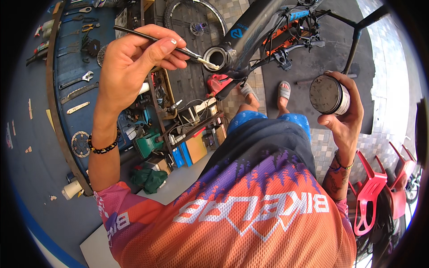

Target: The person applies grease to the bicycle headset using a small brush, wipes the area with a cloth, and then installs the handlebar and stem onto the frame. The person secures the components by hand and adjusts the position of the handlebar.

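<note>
My left hand [140,58] pinches a slim black-handled brush [191,54] between thumb and fingers. Pale, creamy paste coats the bristles, which touch the lower inner rim of a round opening [217,58] at the end of a dark bicycle frame [250,33]. In my right hand [346,118] is a small round jar [330,94], its dark, smudged top tilted up toward me. My fingers wrap around the jar's far side and the thumb presses its near side. The jar is held well away from the frame, to the right.
On the left, a blue tool board [73,49] carries wrenches, pliers and a brake disc [81,144]. A cluttered shelf [178,129] stands below the frame. Behind it is a bicycle wheel [196,22]. Red plastic chairs [372,196] stand at the lower right. A dark mat [321,58] covers the floor.
</note>
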